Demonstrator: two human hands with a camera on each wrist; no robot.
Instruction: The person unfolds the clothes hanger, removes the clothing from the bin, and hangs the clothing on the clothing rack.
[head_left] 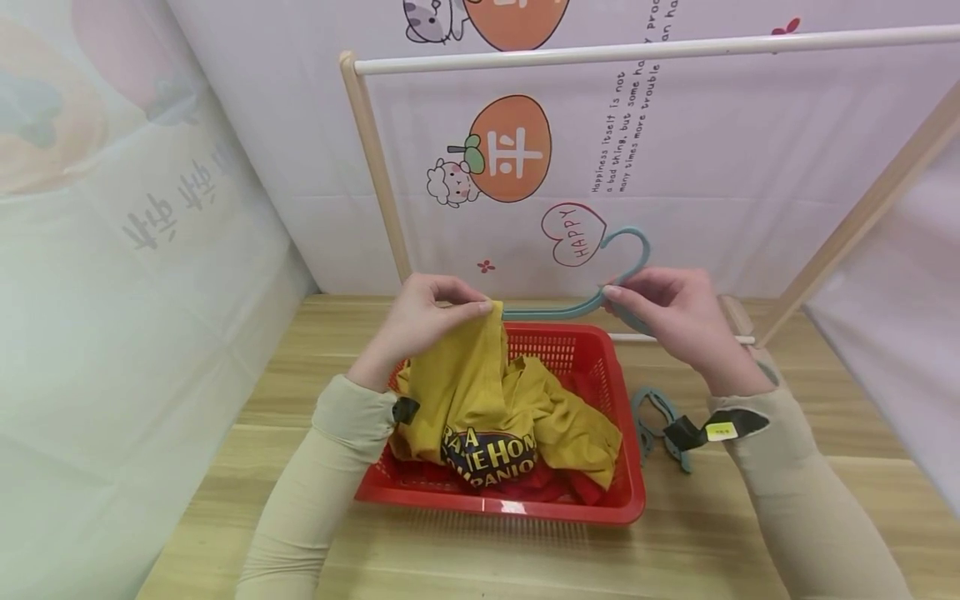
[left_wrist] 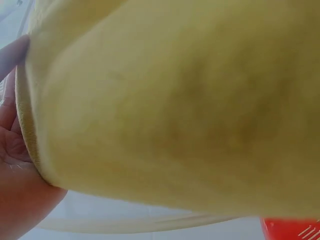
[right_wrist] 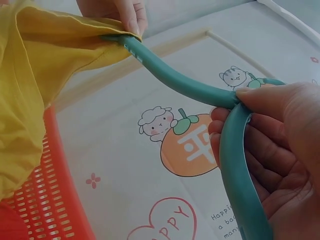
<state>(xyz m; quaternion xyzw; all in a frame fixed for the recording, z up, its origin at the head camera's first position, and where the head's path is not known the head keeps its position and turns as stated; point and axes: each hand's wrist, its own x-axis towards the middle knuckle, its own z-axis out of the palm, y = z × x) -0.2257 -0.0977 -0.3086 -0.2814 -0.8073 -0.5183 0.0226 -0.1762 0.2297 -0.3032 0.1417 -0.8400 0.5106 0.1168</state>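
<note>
My right hand pinches a teal clothes hanger at the neck below its hook. The hanger's left arm reaches into the edge of a yellow T-shirt. That edge is pinched by my left hand, thumb on top, and the shirt hangs from it into the red basket. A dark printed patch with lettering shows on the shirt's front. In the right wrist view the hanger tip lies inside the cloth opening. Yellow cloth fills most of the left wrist view.
Red cloth lies under the shirt in the basket. Another folded teal hanger rests on the wooden table right of the basket. Behind stands a garment rack with a white rail and wooden legs, before a printed curtain.
</note>
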